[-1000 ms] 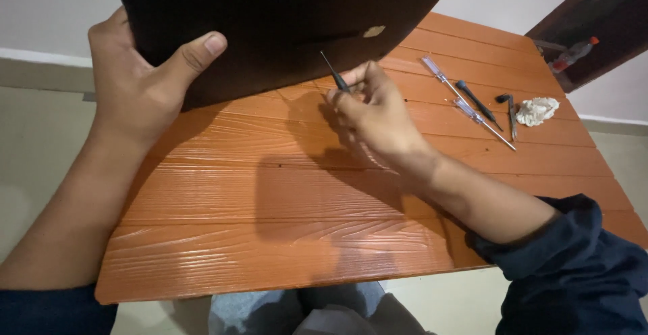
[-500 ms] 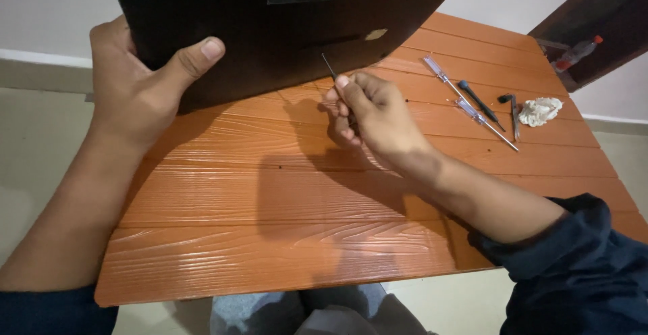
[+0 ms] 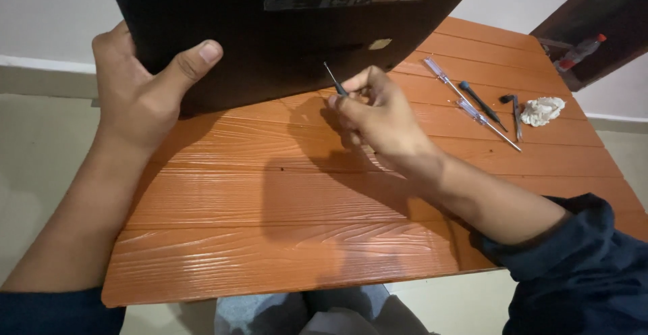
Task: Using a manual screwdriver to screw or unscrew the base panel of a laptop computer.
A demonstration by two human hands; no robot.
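The left hand [image 3: 138,95] grips the tilted black laptop [image 3: 283,31] over the orange bench [image 3: 283,240]; the right hand [image 3: 378,115] has its fingers pinching a small screwdriver [image 3: 335,80] against the laptop's underside.

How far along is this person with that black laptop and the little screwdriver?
Done: nothing can be confirmed; no loose screws or removed panel show. In hand: the left hand props the laptop on edge on the orange table, underside facing the camera, while the right hand points a small screwdriver at it. Left: the base cover looks in place; spare screwdrivers lie unused beside a white wad.
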